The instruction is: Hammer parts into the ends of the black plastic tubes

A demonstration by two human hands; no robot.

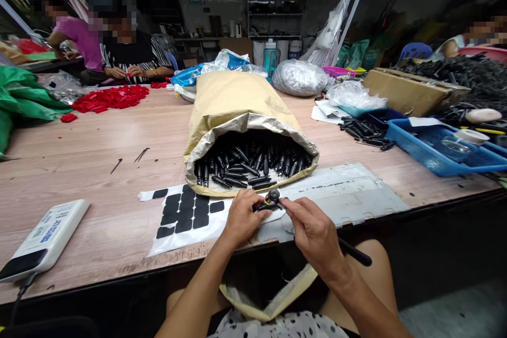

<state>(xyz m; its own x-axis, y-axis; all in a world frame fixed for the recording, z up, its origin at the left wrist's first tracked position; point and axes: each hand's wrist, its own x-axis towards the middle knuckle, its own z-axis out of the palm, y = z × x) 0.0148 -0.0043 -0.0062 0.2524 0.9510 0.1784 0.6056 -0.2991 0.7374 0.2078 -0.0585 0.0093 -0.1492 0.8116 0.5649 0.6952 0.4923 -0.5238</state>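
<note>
Low in front of the sack's mouth, my left hand (244,217) pinches a small black part (269,202) with a bit of yellow on it. My right hand (312,229) is closed round a thin tool, whose black handle (356,252) sticks out below the palm; its tip meets the black part. An open yellow sack (241,97) lies on the table, full of black tubular pieces (253,161). Beside my left hand is a white sheet (216,222) with black rounded-square stickers (186,208). A grey board (344,195) lies to the right.
A white power bank (47,237) with a cable lies at the left. Red pieces (113,97) and a green bag (27,103) are farther back. Blue trays (439,148) and piled black parts (455,76) stand at the right. Other people sit across the table.
</note>
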